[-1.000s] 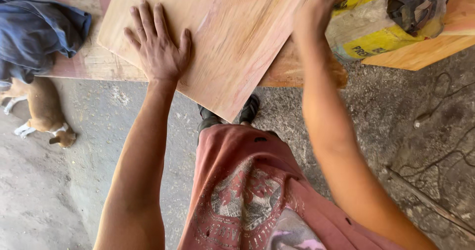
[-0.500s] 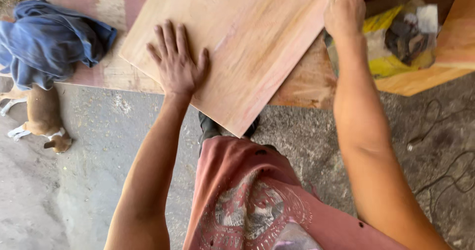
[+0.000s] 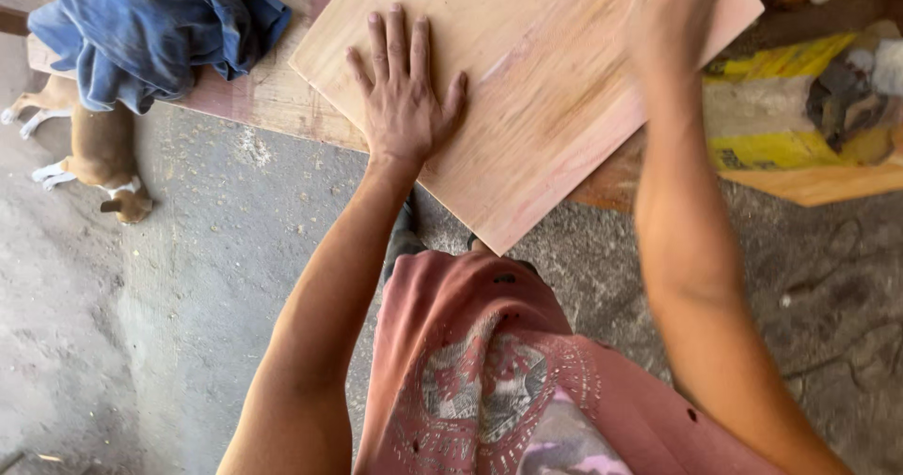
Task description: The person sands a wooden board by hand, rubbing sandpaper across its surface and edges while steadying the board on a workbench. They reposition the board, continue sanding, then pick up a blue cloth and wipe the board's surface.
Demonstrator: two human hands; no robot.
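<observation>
A light plywood board lies tilted on a low wooden bench, one corner hanging over the bench's near edge. My left hand presses flat on the board, fingers spread. My right hand is at the board's far right part near the top of the view. It is blurred, and I cannot tell whether it holds anything.
A crumpled blue cloth lies on the bench's left end. A brown and white dog lies on the concrete floor under it. A yellow sack and clutter sit at right on an orange board.
The view has shifted so the board sits lower and nearer. My left hand stays flat on it. My right hand has moved over the board's far right part.
</observation>
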